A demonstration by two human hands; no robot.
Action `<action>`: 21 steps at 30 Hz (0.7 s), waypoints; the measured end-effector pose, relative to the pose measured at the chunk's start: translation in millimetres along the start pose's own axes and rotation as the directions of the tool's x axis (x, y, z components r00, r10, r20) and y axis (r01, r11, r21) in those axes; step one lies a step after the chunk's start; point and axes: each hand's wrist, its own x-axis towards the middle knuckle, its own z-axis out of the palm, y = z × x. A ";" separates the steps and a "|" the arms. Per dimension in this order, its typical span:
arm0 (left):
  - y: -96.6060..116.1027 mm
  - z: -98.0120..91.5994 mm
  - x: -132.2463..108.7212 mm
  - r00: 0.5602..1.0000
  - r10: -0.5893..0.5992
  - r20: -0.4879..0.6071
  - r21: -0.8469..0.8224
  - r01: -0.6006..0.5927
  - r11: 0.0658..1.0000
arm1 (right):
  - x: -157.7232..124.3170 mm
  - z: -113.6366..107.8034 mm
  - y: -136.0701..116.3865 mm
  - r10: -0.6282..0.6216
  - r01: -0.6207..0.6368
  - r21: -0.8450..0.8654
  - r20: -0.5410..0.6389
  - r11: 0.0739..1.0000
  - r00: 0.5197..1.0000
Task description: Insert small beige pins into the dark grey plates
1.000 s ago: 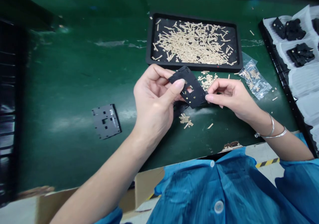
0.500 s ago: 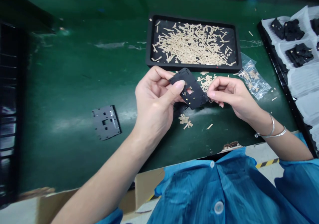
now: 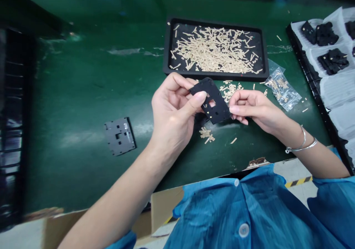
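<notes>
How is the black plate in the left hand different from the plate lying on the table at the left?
The held plate is tilted in the left hand, while the loose plate lies flat on the green table. A thumb covers part of the held plate; no hand touches the loose plate. The held plate looks blacker, the loose plate greyer. Both are thin, roughly rectangular and have cut-out holes.

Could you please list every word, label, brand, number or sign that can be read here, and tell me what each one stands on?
There is no readable text: I can make out no word, label, brand or number.
The black plate in the left hand, the other plate and the clear bag show none I can read.
The only sign-like marking is wordless: yellow-and-black striped tape on the floor.
</notes>
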 end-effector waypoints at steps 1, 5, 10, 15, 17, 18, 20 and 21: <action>0.3 0.2 0.0 1.000 -0.003 0.011 -0.004 0.003 1.000 | 0.6 0.1 0.8 0.025 -0.026 0.026 0.033 0.999 0.999; 2.2 -0.1 -0.4 0.998 -0.058 0.002 -0.009 0.058 0.998 | 1.0 3.2 2.3 0.014 -0.016 0.035 0.053 0.999 0.999; 4.1 -2.9 -0.2 0.992 -0.124 -0.017 -0.043 0.124 0.991 | -3.7 9.4 3.1 -0.286 0.249 -0.233 -0.143 0.940 0.948; 6.7 -5.8 0.2 0.982 -0.177 0.063 0.028 0.175 0.984 | -9.8 6.6 4.0 -0.624 0.419 -0.575 -0.215 0.703 0.751; 8.3 -7.3 -0.2 0.977 -0.180 0.113 0.112 0.168 0.979 | -11.5 3.3 1.9 -0.734 0.456 -0.706 -0.133 0.541 0.666; 9.1 -8.2 -0.5 0.977 -0.165 0.137 0.165 0.142 0.976 | -12.0 1.6 0.5 -0.776 0.470 -0.760 -0.070 0.449 0.627; 10.9 -9.8 -1.1 0.971 -0.127 0.203 0.287 0.065 0.956 | -12.3 -1.1 -2.1 -0.816 0.497 -0.818 0.058 0.292 0.575; 11.8 -10.3 -1.4 0.961 -0.129 0.246 0.350 0.035 0.936 | -12.2 -2.1 -3.1 -0.819 0.511 -0.824 0.108 0.243 0.563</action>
